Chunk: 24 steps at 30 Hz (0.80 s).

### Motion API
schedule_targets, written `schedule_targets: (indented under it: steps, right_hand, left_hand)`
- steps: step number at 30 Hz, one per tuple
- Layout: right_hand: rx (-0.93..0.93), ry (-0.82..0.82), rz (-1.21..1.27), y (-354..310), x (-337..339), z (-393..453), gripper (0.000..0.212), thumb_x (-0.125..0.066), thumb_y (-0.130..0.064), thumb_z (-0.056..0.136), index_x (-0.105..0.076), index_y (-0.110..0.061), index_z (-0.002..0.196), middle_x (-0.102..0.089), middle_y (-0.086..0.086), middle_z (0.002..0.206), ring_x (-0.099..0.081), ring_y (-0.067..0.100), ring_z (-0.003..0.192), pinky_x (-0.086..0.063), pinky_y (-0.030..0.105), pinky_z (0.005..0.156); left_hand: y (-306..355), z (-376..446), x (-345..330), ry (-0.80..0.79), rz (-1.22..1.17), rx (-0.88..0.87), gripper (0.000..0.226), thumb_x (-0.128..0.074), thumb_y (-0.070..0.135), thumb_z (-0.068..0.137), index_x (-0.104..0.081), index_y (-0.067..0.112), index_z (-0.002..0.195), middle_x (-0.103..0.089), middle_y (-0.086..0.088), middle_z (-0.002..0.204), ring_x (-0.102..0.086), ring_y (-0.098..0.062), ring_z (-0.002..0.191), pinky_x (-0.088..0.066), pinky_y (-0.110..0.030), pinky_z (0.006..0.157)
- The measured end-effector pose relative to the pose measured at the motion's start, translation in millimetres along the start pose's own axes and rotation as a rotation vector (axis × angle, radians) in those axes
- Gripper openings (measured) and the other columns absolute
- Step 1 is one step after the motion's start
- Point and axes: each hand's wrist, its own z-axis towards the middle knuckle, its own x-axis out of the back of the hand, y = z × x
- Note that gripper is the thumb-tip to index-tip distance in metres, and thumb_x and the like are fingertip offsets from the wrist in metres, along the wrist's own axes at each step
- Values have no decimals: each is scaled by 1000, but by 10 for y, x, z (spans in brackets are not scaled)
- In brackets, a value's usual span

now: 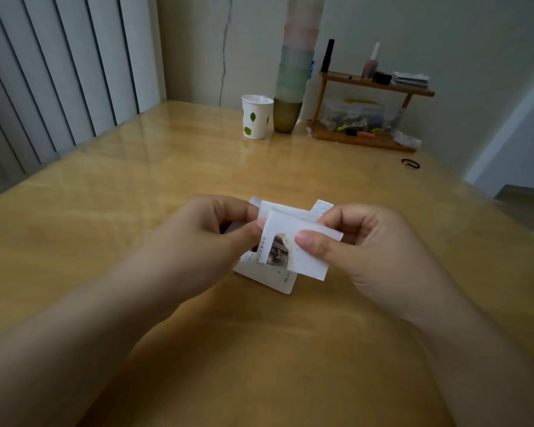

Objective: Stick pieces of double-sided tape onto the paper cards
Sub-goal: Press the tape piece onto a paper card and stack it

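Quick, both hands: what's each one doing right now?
Left hand: pinching the left edge of the paper card.
Right hand: pinching the same card's right side.

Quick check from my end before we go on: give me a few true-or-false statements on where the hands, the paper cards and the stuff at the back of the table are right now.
1. Both hands pinch the top paper card. True: the left hand holds its left edge, the right hand its right side.
2. The paper cup lies on its side. False: it stands upright beside the tall stack of cups.
3. More paper cards lie on the table under the held one. True.
4. The black hair tie lies near the left edge of the table. False: it lies at the far right, near the wooden shelf.
5. The right hand rests flat on the table. False: it is raised, thumb on the card.
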Motion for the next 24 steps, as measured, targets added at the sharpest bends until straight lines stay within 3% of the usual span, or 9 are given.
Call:
schedule_targets:
  steps: [3, 6, 9, 12, 15, 20, 24]
  right_hand:
    - [-2, 53, 7, -12, 10, 3, 33, -72, -44, 56, -66, -12, 63, -70, 7, 72, -62, 16, 65, -47, 30, 63]
    - [-9, 78, 0, -37, 16, 2, 32, -73, -40, 59, -66, -9, 65, -70, 9, 72, -61, 15, 64, -46, 28, 62]
    - [-17, 90, -36, -47, 21, -4, 24, -77, -31, 66, -66, -10, 65, -70, 10, 73, -62, 23, 63, -48, 33, 63]
    - [-19, 102, -60, -44, 23, -13, 23, -78, -31, 66, -66, -12, 64, -70, 8, 72, -64, 26, 66, -48, 32, 62]
    - [-19, 115, -100, -37, 4, -18, 26, -78, -38, 61, -67, -14, 64, -70, 5, 69, -66, 29, 71, -51, 37, 62]
    - [-26, 144, -106, -45, -17, -26, 27, -77, -37, 61, -64, -14, 62, -69, 4, 66, -64, 31, 70, -49, 36, 59]
    - [-21, 157, -118, -53, -34, -38, 29, -77, -38, 62, -64, -12, 64, -69, 8, 68, -63, 34, 71, -52, 45, 61]
  left_hand:
    - [-12, -4, -14, -21, 7, -9, 25, -52, 32, 91, -72, 34, 76, -49, 13, 48, -37, -6, 47, -28, -26, 56]
    - [-23, 0, -16, -38, 7, -19, 27, -53, 47, 86, -70, 31, 73, -44, 1, 56, -36, -14, 55, -29, -32, 59]
    - [-8, 1, -19, -13, -4, -36, 32, -55, 48, 88, -68, 33, 63, -47, 10, 50, -38, -8, 48, -30, -25, 56]
    - [9, -20, -19, -34, 45, -66, 31, -51, 56, 74, -70, 32, 75, -48, 7, 52, -36, -10, 48, -29, -23, 50]
    - [-4, -28, -12, -35, 104, -97, 21, -58, 46, 81, -70, 29, 79, -46, -12, 60, -36, -17, 56, -29, -32, 56]
    - [8, -46, -27, -19, 159, -110, 19, -54, 44, 82, -68, 32, 78, -42, -5, 60, -32, -14, 53, -25, -28, 52]
    - [15, -48, -37, -9, 188, -119, 19, -52, 43, 82, -67, 32, 77, -39, -2, 57, -30, -11, 50, -23, -24, 48]
